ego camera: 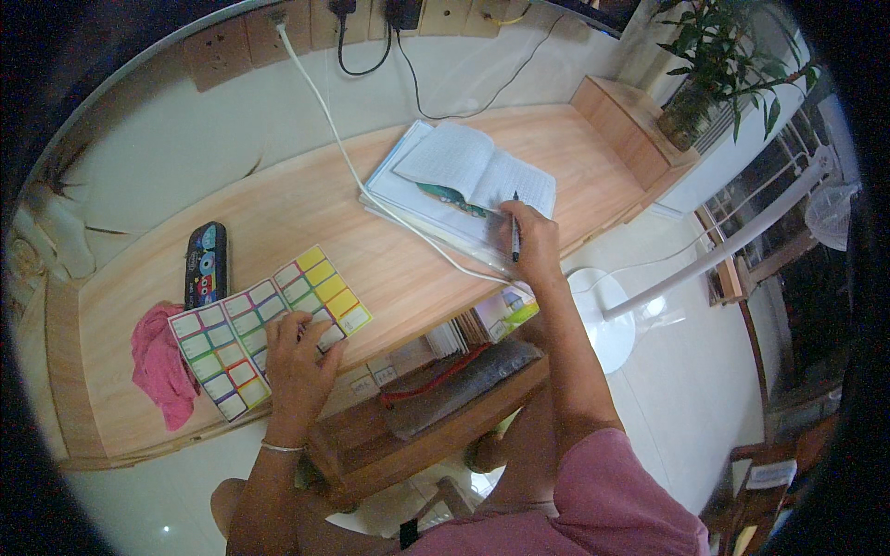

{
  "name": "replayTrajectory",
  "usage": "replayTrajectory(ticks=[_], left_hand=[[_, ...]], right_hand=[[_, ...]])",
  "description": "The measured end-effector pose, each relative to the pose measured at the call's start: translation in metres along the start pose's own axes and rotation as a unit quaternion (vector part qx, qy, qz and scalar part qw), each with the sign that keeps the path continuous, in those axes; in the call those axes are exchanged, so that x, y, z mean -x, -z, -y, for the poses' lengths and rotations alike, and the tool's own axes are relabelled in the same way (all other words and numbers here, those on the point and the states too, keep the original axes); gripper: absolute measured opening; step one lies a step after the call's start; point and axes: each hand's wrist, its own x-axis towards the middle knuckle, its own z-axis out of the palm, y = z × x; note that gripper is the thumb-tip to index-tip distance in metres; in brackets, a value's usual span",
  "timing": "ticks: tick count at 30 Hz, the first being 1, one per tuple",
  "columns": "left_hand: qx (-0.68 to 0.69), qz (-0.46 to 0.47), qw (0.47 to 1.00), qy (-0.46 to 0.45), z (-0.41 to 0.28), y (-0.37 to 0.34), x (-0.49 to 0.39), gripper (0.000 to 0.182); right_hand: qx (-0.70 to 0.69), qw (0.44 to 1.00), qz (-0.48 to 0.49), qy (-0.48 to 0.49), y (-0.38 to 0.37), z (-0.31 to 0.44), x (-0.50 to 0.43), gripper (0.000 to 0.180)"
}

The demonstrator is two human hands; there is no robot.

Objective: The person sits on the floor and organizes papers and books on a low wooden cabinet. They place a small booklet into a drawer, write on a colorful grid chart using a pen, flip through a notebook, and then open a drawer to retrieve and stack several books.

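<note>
My right hand [534, 240] holds a dark pen [515, 233] by the lower edge of an open notebook [511, 177] with handwritten pages. The notebook lies on a stack of papers and books [396, 181]. My left hand [299, 365] rests on a folded sheet of labels with coloured borders [233, 313], some of them yellow; its fingers are bent, and something dark shows between them, too small to name. Left of the sheet lie a crumpled pink cloth [161, 368] and a dark pencil case [206, 264] with cartoon pictures.
A white cable [323, 108] runs from a wall socket across the wooden desk [292, 201] and over the stack's edge. An open drawer [445, 431] below holds books and a dark pouch. At right are a potted plant [695, 104] and a white-based stand [601, 320].
</note>
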Motion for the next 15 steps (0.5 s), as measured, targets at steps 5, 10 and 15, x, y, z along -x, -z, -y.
replayTrajectory(ticks=[5, 10, 15], left_hand=[[-0.007, 0.0, 1.0, 0.002, -0.001, 0.0, 0.0, 0.034], [-0.009, -0.003, 1.0, -0.002, -0.002, -0.001, 0.0, 0.035], [-0.014, -0.002, 1.0, -0.013, -0.001, -0.002, -0.001, 0.033]], right_hand=[[-0.074, 0.989, -0.126, -0.033, 0.009, -0.001, -0.008, 0.019], [-0.124, 0.974, -0.175, -0.075, 0.018, -0.006, -0.012, 0.01], [-0.165, 0.963, -0.186, -0.103, 0.017, -0.014, -0.011, 0.01]])
